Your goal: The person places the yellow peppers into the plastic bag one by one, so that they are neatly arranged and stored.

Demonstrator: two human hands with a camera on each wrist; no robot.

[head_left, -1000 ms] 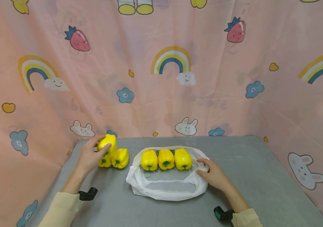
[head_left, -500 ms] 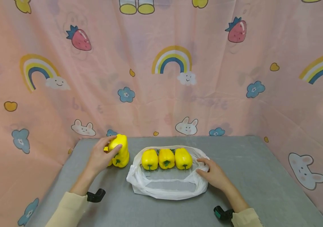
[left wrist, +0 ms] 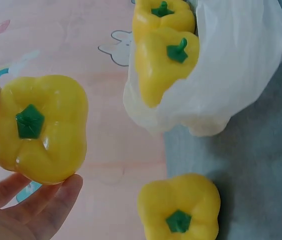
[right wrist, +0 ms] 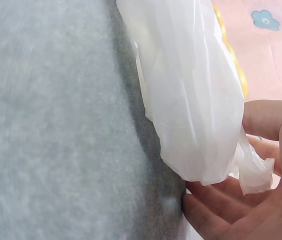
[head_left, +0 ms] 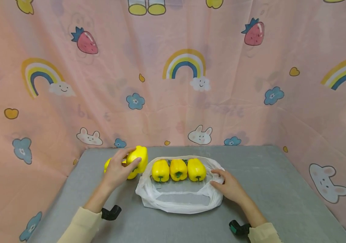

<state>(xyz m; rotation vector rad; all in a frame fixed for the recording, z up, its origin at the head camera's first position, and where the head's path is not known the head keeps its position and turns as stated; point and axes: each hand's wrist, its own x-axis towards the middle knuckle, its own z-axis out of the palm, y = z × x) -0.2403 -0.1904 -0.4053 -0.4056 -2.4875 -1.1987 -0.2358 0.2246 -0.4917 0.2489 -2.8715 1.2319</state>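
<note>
My left hand grips a yellow bell pepper with thumb and fingers, raised just left of the white plastic bag. Its green stem faces the camera in the left wrist view, with the fingertips along its sides. Three more yellow peppers stand in a row inside the bag's opened mouth. At the bag's right side my right hand holds the rim, thumb on one face and fingers beneath, as the right wrist view shows. Partly hidden behind the left hand are two peppers on the table, one pepper at its left.
A grey cloth-covered table extends to both sides of the bag. Behind it hangs a pink curtain printed with rainbows, strawberries and rabbits. Black wrist cameras are strapped on both forearms.
My left hand has carried its pepper rightward from above the left-hand peppers to the bag's left edge. The right hand and the bag have stayed in place.
</note>
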